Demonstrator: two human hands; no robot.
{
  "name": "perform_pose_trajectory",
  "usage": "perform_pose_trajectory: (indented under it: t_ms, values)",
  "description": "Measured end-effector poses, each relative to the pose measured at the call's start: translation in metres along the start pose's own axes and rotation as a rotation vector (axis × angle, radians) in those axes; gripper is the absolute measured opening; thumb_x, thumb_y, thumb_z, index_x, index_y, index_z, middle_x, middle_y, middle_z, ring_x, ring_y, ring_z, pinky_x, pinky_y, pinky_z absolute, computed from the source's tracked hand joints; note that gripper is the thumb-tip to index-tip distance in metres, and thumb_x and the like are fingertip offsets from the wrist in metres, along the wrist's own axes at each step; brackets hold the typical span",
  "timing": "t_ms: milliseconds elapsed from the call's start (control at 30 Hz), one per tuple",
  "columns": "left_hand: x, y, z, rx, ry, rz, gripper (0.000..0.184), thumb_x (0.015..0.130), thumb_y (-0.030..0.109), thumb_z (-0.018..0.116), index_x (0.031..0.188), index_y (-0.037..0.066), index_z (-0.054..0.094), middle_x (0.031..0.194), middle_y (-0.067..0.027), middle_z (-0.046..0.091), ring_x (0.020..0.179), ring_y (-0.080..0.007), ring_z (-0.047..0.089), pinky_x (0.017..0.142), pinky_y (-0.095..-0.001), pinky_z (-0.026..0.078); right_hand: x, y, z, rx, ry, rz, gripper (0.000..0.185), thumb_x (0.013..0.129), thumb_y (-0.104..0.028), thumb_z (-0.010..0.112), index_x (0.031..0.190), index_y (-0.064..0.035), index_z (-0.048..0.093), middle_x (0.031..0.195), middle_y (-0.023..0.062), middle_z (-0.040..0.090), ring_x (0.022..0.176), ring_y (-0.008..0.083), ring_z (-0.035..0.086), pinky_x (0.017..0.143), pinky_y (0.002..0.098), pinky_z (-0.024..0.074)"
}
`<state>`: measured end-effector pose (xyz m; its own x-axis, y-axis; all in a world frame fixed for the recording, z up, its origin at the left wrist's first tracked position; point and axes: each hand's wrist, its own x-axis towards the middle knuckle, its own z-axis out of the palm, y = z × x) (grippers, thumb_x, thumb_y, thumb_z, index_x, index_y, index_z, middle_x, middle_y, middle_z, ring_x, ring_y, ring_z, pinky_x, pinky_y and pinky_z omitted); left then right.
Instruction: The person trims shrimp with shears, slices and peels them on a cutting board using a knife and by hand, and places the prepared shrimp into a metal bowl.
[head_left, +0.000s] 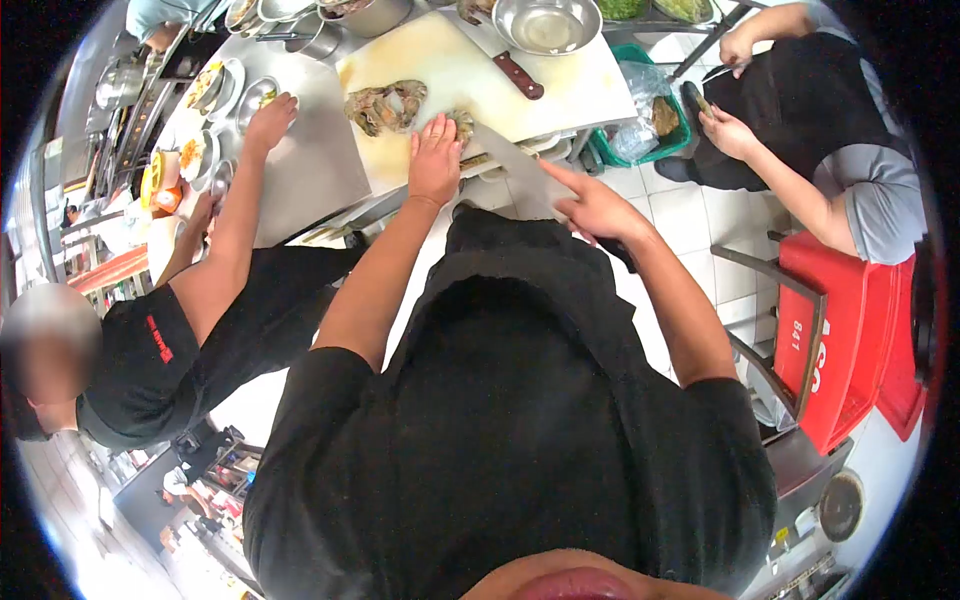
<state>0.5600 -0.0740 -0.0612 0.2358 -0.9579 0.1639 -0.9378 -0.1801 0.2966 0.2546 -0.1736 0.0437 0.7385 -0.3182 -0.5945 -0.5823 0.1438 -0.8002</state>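
Note:
My left hand (437, 160) lies on the white cutting board (430, 50) near its front edge, fingers stretched out flat. At its fingertips is a small grey-brown piece of raw shellfish (461, 124), partly hidden. A larger heap of similar raw shellfish (385, 107) lies just left of it; its exact kind is unclear. My right hand (597, 205) is closed round the dark handle of a large kitchen knife (508, 157), index finger along the blade. The blade points up and left, its tip close to the small piece.
A second knife (518, 75) with a brown handle lies on the board beside a metal bowl (547, 24). A green basket (640, 105) with plastic bags stands right. At left, a co-worker's arm (232, 215) reaches over plates. Another person's hand (728, 130) and red crates (835, 330) are right.

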Motion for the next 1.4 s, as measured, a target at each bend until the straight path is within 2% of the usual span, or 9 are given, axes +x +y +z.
perform_pose_trajectory:
  t_ms: [100,267,533,633,900,1000,1133,1233,1400]
  values:
    - [-0.003,0.000,-0.002,-0.045,0.008,0.012,0.049,0.101,0.029,0.043,0.144,0.004,0.047,0.154,-0.0167,0.040,0.142,-0.0341,0.035,0.120,-0.0516,0.018,0.000,0.023,-0.001,-0.341,0.397,-0.340,0.069,0.091,-0.006,0.051,0.155,-0.0243,0.033,0.069,0.0153,0.062,0.060,0.0258,0.063,0.063,0.0403,0.0548]
    - [-0.004,0.008,-0.014,-0.064,0.088,0.012,0.049,0.097,0.029,0.052,0.139,0.004,0.053,0.149,-0.0197,0.045,0.137,-0.0396,0.040,0.116,-0.0497,0.027,0.056,-0.043,0.010,-0.644,0.588,-0.236,0.062,0.088,-0.014,0.054,0.149,-0.0231,0.043,0.093,0.0251,0.068,0.093,0.0392,0.068,0.083,0.0497,0.0539]
    - [-0.005,0.025,-0.026,-0.090,0.215,0.054,0.052,0.082,0.023,0.073,0.128,0.003,0.061,0.122,-0.0185,0.059,0.115,-0.0368,0.055,0.100,-0.0471,0.043,0.174,-0.048,0.021,-0.786,0.854,-0.294,0.030,0.085,-0.015,0.060,0.114,-0.0101,0.064,0.108,0.0237,0.058,0.092,0.0457,0.064,0.079,0.0520,0.0555]
    - [-0.002,0.028,-0.031,-0.105,0.210,0.034,0.052,0.078,0.019,0.075,0.125,0.002,0.062,0.112,-0.0175,0.061,0.106,-0.0362,0.058,0.094,-0.0452,0.048,0.156,-0.058,0.023,-0.917,0.850,-0.308,0.029,0.086,-0.019,0.061,0.111,-0.0043,0.066,0.111,0.0258,0.059,0.096,0.0445,0.065,0.081,0.0514,0.0556]
    - [0.005,0.018,-0.030,-0.226,0.210,0.028,0.055,0.076,0.009,0.075,0.128,0.001,0.060,0.097,-0.0150,0.063,0.092,-0.0334,0.062,0.085,-0.0401,0.052,0.205,-0.064,0.056,-0.410,0.599,-0.241,0.029,0.083,-0.025,0.065,0.096,0.0014,0.067,0.091,0.0242,0.069,0.088,0.0383,0.068,0.078,0.0473,0.0540]
    - [0.006,0.018,-0.030,-0.411,0.101,-0.216,0.058,0.077,0.008,0.075,0.132,0.001,0.058,0.094,-0.0127,0.061,0.085,-0.0260,0.062,0.080,-0.0360,0.053,0.236,-0.053,0.046,-0.381,0.318,-0.328,0.032,0.086,-0.028,0.065,0.098,0.0021,0.069,0.091,0.0218,0.071,0.086,0.0334,0.070,0.075,0.0442,0.0564]
    - [0.004,0.014,-0.034,-0.723,0.133,-0.313,0.055,0.084,0.002,0.070,0.137,0.000,0.055,0.098,-0.0095,0.063,0.081,-0.0165,0.063,0.077,-0.0301,0.053,0.192,-0.078,0.046,0.221,0.082,-0.131,0.033,0.089,-0.028,0.066,0.104,0.0019,0.069,0.090,0.0138,0.071,0.079,0.0225,0.068,0.071,0.0360,0.0564]
    - [0.005,0.009,-0.036,-0.933,0.178,-0.364,0.052,0.088,0.001,0.067,0.138,0.000,0.053,0.102,-0.0087,0.065,0.083,-0.0140,0.063,0.077,-0.0292,0.053,0.195,-0.064,0.051,0.477,0.032,-0.227,0.039,0.090,-0.029,0.068,0.112,0.0033,0.066,0.091,0.0093,0.069,0.076,0.0154,0.063,0.069,0.0299,0.0543]
    - [0.015,0.020,-0.055,-0.982,0.216,-0.353,0.048,0.089,0.003,0.067,0.136,-0.001,0.054,0.101,-0.0073,0.065,0.088,-0.0128,0.062,0.079,-0.0287,0.052,0.171,-0.076,0.039,0.132,0.235,-0.348,0.047,0.088,-0.028,0.068,0.121,0.0048,0.064,0.107,0.0180,0.072,0.091,0.0238,0.069,0.082,0.0331,0.0547]
